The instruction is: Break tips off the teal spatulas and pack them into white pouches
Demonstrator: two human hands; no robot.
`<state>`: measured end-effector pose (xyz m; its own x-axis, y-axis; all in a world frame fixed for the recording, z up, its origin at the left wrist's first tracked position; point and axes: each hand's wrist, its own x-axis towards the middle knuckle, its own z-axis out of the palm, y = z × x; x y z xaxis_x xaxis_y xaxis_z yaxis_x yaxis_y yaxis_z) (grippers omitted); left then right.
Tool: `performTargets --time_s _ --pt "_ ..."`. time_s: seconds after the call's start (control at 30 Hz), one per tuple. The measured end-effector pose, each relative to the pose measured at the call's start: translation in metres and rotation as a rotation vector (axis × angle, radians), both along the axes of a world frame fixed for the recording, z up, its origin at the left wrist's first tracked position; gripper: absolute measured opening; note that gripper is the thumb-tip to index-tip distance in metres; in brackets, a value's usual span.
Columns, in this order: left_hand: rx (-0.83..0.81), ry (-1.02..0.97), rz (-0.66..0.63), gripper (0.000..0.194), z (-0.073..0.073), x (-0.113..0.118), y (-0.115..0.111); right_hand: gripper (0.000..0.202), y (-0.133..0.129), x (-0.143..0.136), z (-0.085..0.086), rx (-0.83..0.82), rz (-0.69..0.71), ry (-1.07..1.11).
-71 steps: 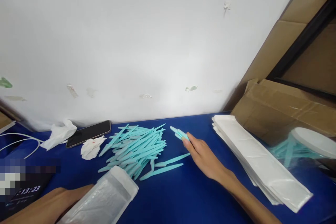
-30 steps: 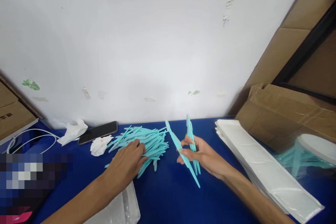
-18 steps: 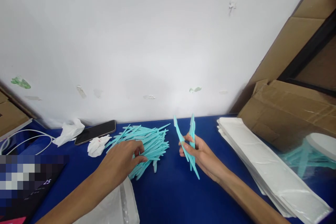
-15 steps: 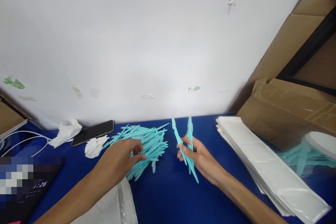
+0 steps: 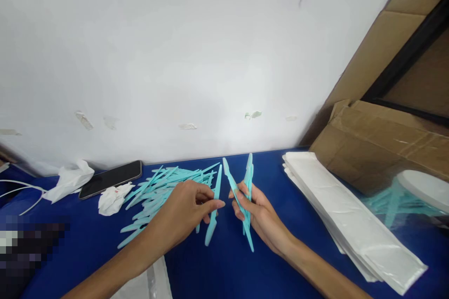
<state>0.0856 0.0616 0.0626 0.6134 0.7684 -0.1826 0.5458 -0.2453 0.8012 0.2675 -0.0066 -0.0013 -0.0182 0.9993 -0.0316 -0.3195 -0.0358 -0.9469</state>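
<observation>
My left hand [image 5: 201, 203] pinches one slim turquoise eyebrow razor [image 5: 211, 230] between thumb and fingers, its long body slanting upward. Just right of it, my right hand [image 5: 257, 205] is closed around a few more eyebrow razors [image 5: 249, 168]. One of these leans left under the thumb, apart at the top from the others. A loose pile of the same razors [image 5: 154, 196] lies on the blue table behind my left hand, which hides part of it.
A black phone [image 5: 111, 178] and crumpled tissues [image 5: 114, 198] lie left of the pile. To the right are stacked white plastic sleeves [image 5: 345, 210], a clear container of razors with a white lid [image 5: 426, 189], and a cardboard box [image 5: 382, 142]. A white bag [image 5: 147, 282] lies in front.
My left hand has come away from the pile to the right and now holds one razor. The right hand still holds its razors. The whole view has shifted slightly.
</observation>
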Motion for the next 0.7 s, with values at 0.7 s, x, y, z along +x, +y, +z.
performTargets --time_s 0.7 --pt "0.446 0.559 -0.032 0.018 0.008 -0.03 0.02 0.034 -0.001 0.006 -0.001 -0.049 -0.232 -0.269"
